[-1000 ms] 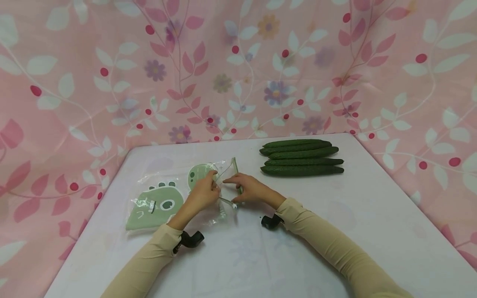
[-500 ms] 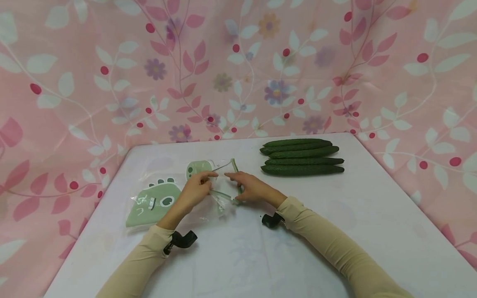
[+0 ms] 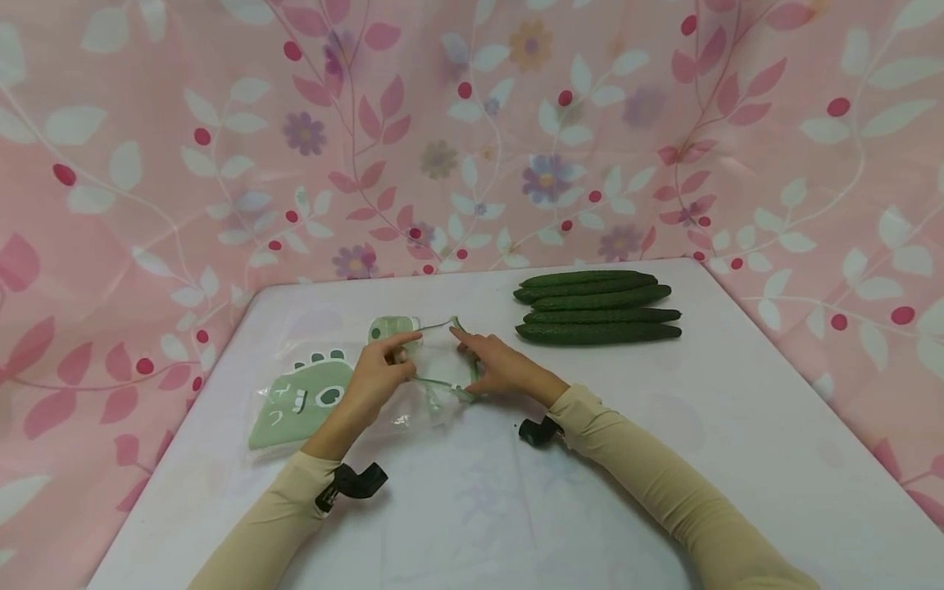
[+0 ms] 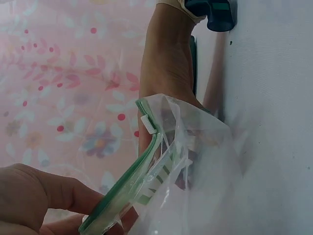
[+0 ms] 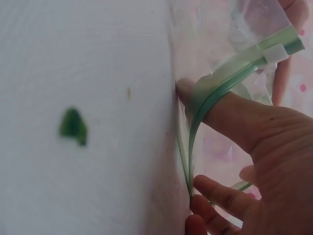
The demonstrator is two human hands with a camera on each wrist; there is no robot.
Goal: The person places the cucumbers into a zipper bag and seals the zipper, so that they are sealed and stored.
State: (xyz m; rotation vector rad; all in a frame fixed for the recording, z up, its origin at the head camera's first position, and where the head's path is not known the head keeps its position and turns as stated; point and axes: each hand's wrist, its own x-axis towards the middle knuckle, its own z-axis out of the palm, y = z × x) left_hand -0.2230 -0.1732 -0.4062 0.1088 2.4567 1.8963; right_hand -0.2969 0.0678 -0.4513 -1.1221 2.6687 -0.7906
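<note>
A clear zip bag (image 3: pixel 310 406) printed with green cartoon dinosaurs lies on the table, its mouth spread apart between both hands. My left hand (image 3: pixel 374 378) holds the mouth's left side, index finger stretched along the far edge. In the left wrist view, its fingers (image 4: pixel 68 193) meet the green zip strip (image 4: pixel 122 183), near which a white slider (image 4: pixel 148 124) shows. My right hand (image 3: pixel 509 369) holds the other side, thumb and index finger set wide apart. The right wrist view has its thumb (image 5: pixel 230 115) behind the strip, other fingertips touching it lower down.
Several dark green cucumbers (image 3: pixel 597 333) lie side by side at the back right of the white-covered table (image 3: pixel 737 410). Behind hangs a pink floral cloth (image 3: pixel 546 123). A black camera (image 3: pixel 361 481) sits on the left wrist, another camera (image 3: pixel 538 431) on the right.
My left hand has moved left, away from the right hand, and its index finger has straightened. The bag's mouth has spread wider between them. The right hand stays nearly in place; the cucumbers are unmoved.
</note>
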